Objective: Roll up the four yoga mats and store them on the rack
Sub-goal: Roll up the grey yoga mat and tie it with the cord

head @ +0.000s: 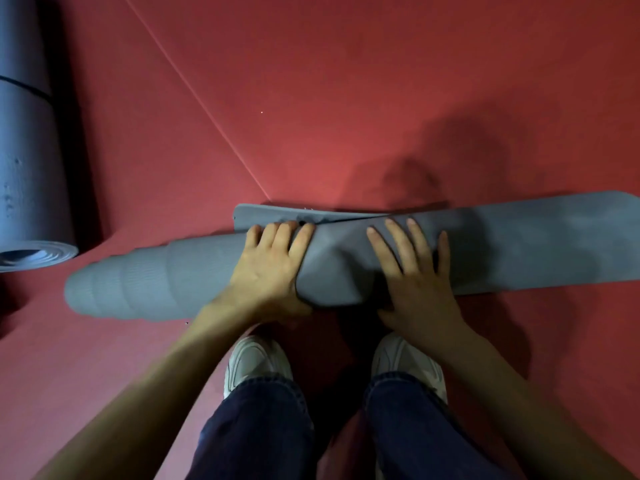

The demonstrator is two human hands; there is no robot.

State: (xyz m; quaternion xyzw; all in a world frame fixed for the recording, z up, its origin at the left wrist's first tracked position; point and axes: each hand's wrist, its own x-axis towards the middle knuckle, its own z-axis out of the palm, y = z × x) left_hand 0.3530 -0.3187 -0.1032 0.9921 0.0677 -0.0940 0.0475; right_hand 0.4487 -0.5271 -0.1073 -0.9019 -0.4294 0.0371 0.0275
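Observation:
A grey yoga mat (519, 251) lies rolled across the red floor in front of my feet, its left end telescoped out in steps. Its loose last flap sticks out flat behind the roll at the middle. My left hand (273, 268) grips the roll near its middle, fingers over the top and thumb underneath at the front. My right hand (412, 271) presses on the roll just to the right, fingers spread and straight. A second rolled mat (27, 168), blue-grey, lies at the far left edge with its spiral end facing me.
The red floor (381, 81) stretches away beyond the mat, with a thin seam running diagonally from top left to the mat. My white shoes (256, 362) and dark jeans are directly below the roll. No rack is in view.

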